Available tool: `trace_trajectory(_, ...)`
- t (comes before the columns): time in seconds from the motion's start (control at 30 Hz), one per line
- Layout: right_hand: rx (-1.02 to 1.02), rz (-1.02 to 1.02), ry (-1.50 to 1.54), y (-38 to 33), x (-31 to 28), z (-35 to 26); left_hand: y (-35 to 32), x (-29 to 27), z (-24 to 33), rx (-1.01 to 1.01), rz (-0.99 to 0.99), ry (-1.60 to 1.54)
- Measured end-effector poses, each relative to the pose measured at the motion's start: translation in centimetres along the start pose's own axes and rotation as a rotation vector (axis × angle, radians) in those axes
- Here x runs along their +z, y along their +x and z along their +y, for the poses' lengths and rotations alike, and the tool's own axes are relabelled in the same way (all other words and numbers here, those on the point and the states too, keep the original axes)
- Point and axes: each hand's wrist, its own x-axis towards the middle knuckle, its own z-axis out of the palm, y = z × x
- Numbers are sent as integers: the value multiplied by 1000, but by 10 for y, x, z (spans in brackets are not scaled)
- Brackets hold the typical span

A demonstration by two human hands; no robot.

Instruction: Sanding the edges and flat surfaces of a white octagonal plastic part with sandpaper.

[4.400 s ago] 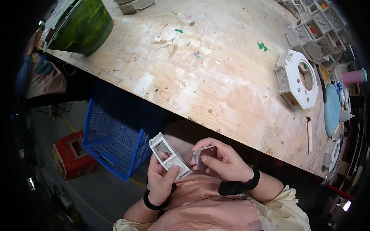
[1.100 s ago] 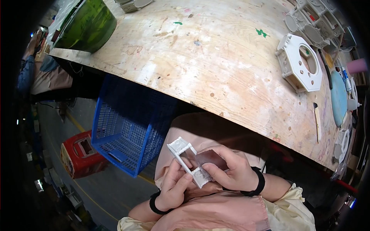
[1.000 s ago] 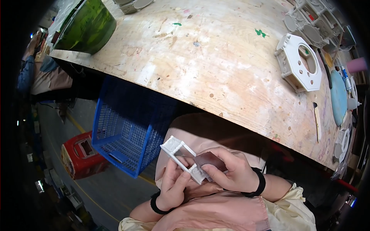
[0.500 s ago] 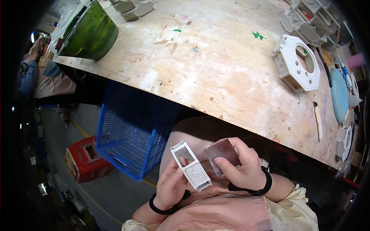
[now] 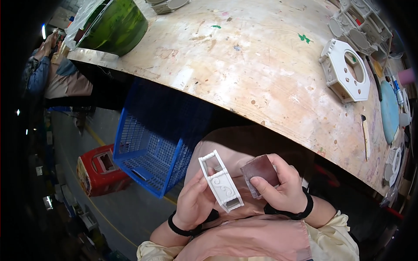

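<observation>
My left hand [image 5: 196,204] grips a small white moulded frame piece [image 5: 221,182] with a scroll pattern and two rectangular openings, held over my lap below the table edge. Just to its right, my right hand [image 5: 283,187] pinches a folded piece of dark brown sandpaper [image 5: 260,169]. The sandpaper sits a little apart from the white piece. Both wrists wear black bands.
A worn wooden table [image 5: 244,65] curves across the top. A white octagonal frame [image 5: 346,71] lies at its right, more white parts [image 5: 357,24] at the far right. A green tub [image 5: 113,26] stands far left. A blue plastic basket [image 5: 152,148] and a red crate [image 5: 98,167] sit on the floor.
The white piece has been turned so its patterned face shows. My right hand with the sandpaper has lifted off it and moved slightly right.
</observation>
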Motion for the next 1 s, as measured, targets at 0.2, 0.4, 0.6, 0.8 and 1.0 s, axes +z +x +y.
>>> trace_trajectory(0.2,18,-43,-3,-2,1,-3,-2,-1,-1,52,-5,-20)
trace_trajectory(0.4,-71,-115,-10,-5,4,-4,0,3,1,95,-24,-56)
trace_trajectory(0.6,-235,-107,-112,-4,13,5,2,5,1,117,-32,-41)
trace_trajectory(0.8,-335,-76,-191,-4,15,7,2,4,-2,123,-61,-64)
trace_trajectory(1.0,-126,104,-139,1,5,-9,-3,6,-13,123,-8,-44)
